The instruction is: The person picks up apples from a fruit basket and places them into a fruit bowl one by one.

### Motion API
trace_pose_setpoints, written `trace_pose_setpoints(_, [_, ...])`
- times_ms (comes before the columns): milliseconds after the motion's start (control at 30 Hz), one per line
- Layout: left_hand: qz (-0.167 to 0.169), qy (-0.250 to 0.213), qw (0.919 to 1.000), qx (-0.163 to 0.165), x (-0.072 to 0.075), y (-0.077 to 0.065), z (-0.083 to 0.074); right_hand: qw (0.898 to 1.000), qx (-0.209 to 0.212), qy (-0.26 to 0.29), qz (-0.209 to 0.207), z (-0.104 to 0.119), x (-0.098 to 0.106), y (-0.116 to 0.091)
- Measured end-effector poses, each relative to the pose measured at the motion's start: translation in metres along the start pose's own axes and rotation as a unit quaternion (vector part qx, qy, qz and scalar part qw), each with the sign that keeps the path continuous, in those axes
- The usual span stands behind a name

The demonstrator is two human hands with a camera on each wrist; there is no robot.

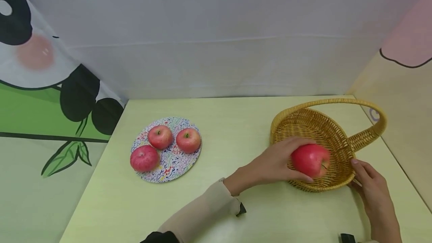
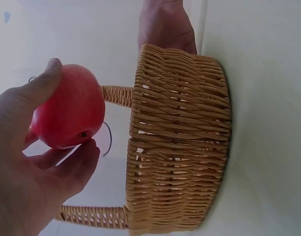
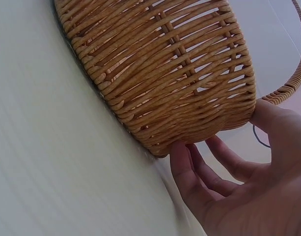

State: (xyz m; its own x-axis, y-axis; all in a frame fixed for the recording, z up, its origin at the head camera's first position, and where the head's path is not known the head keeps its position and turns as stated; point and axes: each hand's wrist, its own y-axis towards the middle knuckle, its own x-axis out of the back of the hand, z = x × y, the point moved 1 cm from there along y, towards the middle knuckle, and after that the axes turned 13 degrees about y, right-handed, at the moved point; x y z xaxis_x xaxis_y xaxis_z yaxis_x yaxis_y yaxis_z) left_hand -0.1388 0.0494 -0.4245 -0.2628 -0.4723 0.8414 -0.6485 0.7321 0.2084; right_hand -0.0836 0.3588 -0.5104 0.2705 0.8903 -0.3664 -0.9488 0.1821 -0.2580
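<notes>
My left hand (image 1: 278,162) grips a red apple (image 1: 310,160) over the near side of a wicker basket (image 1: 317,123). In the left wrist view, the thumb lies along one side of the apple (image 2: 74,108) and the fingers curl beneath it, level with the space above the basket's rim. At the basket's right side, my right hand (image 1: 372,186) holds the wall. In the right wrist view its thumb is at the rim by the handle and its fingertips (image 3: 179,152) press the woven outside.
A round patterned plate (image 1: 172,166) at the left bears a few red apples (image 1: 160,137). The basket's tall arched handle (image 1: 368,132) leans to the right. A pale wall (image 1: 216,66) rises behind the light yellow table (image 1: 233,130), with printed panels on both sides.
</notes>
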Motion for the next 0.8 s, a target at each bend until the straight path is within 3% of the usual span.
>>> trace_pose_setpoints(233, [-0.065, -0.057, 0.9961, 0.017, 0.007, -0.031, 0.008, 1.0, 0.003, -0.004, 0.0, -0.002, 0.001, -0.001])
trace_pose_setpoints(433, [-0.128, -0.107, 0.9857, 0.028, 0.01, -0.058, 0.016, 1.0, 0.011, 0.009, 0.009, 0.0, 0.0, -0.001])
trace_pose_setpoints(600, [-0.177, -0.134, 0.9723, 0.074, 0.013, -0.078, 0.027, 1.0, 0.004, 0.016, 0.007, 0.0, -0.002, -0.001])
trace_pose_setpoints(800, [-0.225, -0.148, 0.9481, 0.169, 0.015, -0.106, 0.046, 1.0, 0.007, 0.01, 0.01, -0.001, -0.002, -0.001])
